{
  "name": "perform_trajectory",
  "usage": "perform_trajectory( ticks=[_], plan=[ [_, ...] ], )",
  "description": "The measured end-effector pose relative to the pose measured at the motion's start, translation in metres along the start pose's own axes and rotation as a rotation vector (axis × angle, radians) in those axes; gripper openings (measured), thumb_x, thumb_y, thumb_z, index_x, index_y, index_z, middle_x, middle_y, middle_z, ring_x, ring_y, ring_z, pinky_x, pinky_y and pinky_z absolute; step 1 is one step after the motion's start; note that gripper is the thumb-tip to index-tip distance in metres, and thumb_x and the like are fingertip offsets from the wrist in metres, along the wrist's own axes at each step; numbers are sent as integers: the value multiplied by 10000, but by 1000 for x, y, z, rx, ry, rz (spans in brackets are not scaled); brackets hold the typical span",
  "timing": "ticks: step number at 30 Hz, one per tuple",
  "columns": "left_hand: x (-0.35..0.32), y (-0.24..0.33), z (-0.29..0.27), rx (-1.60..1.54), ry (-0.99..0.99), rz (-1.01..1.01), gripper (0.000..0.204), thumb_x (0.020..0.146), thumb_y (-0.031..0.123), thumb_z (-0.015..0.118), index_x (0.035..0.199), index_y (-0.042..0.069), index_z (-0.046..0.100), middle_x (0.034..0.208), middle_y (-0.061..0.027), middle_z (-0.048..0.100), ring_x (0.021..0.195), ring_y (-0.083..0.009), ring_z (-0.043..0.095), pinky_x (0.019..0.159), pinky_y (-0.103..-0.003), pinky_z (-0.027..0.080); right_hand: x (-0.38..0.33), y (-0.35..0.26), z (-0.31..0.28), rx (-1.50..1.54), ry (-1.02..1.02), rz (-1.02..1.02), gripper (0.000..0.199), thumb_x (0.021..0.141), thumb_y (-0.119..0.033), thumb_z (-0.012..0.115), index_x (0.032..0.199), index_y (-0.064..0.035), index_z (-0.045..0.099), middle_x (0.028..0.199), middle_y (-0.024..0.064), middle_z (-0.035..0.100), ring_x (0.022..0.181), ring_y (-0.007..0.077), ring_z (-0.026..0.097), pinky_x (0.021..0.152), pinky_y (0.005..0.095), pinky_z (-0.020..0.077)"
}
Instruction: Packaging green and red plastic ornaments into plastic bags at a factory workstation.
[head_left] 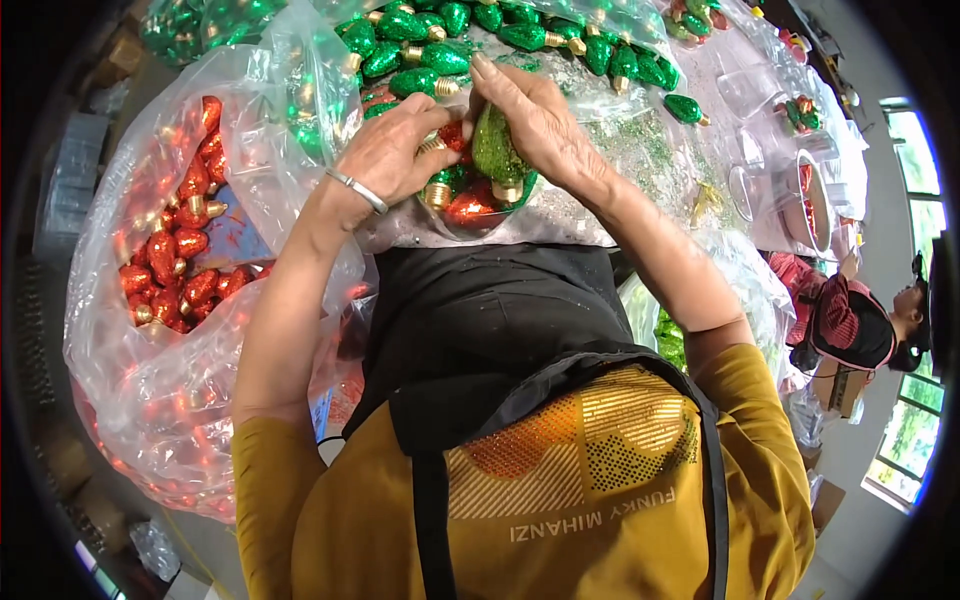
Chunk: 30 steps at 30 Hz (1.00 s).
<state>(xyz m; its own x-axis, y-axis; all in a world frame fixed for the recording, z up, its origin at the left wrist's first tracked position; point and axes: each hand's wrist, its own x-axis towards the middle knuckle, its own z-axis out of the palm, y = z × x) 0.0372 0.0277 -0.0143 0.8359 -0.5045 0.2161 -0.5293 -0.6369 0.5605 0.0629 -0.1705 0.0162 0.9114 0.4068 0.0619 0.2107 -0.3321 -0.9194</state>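
Both my hands are close together over a small group of glittery bulb ornaments at the table's near edge. My right hand [535, 115] is closed on a green bulb ornament [495, 145], held upright with its gold base pointing down toward me. My left hand [400, 150], with a silver bangle at the wrist, has its fingers bent around the gold base of a red bulb ornament [456, 135]. Beneath them a red bulb [470, 207] and a gold-based green bulb [438, 188] sit in what looks like a transparent container. Its rim is partly hidden by my hands.
Many loose green bulbs [400, 55] lie across the far table. On my left, a large transparent bag [110, 240] holds red bulbs [170, 255]. Transparent containers [745, 90] and a white tub [805, 215] stand at the right. Beyond them is another person [850, 315].
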Motion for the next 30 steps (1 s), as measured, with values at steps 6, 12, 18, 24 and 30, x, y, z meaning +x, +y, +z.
perform_trajectory(
  ticks=[6, 12, 18, 24, 30],
  plan=[
    [-3, -3, 4, -55, 62, 20, 341, 814, 137, 591, 1127, 5, 566, 965, -158, 552, 919, -346, 558, 809, -417, 448, -22, -9, -1, -454, -240, -315, 405, 861, -371, 601, 977, 17, 614, 928, 203, 610, 823, 266, 609, 757, 346, 492],
    [0, -7, 0, -116, -12, 26, 352, 818, 98, 555, 1165, 39, 565, 950, -164, 563, 917, -346, 558, 808, -406, 447, -24, -8, -3, -180, -220, -281, 389, 801, -221, 706, 1088, 1, 565, 964, 132, 632, 922, 216, 620, 795, 359, 501],
    [-2, -10, -1, -111, -35, 4, 362, 831, 114, 554, 1189, 61, 567, 954, -165, 582, 915, -346, 564, 813, -404, 449, -19, -21, -21, -237, -194, -371, 320, 802, -225, 683, 1041, -26, 607, 897, 139, 613, 841, 305, 613, 738, 371, 508],
    [-2, -16, 10, -167, 31, 37, 354, 866, 146, 559, 1199, 28, 562, 1021, -166, 594, 931, -304, 586, 816, -366, 458, -35, 5, 6, -456, -160, -555, 274, 787, -205, 679, 979, -23, 608, 902, 160, 579, 823, 333, 578, 717, 389, 492],
    [-5, 5, 4, -166, -30, -61, 360, 897, 130, 526, 1237, 10, 540, 1153, -180, 572, 1035, -300, 575, 886, -350, 446, -49, 17, 8, -453, -141, -509, 239, 802, -153, 675, 977, -3, 609, 933, 165, 551, 858, 346, 577, 751, 403, 484]
  ],
)
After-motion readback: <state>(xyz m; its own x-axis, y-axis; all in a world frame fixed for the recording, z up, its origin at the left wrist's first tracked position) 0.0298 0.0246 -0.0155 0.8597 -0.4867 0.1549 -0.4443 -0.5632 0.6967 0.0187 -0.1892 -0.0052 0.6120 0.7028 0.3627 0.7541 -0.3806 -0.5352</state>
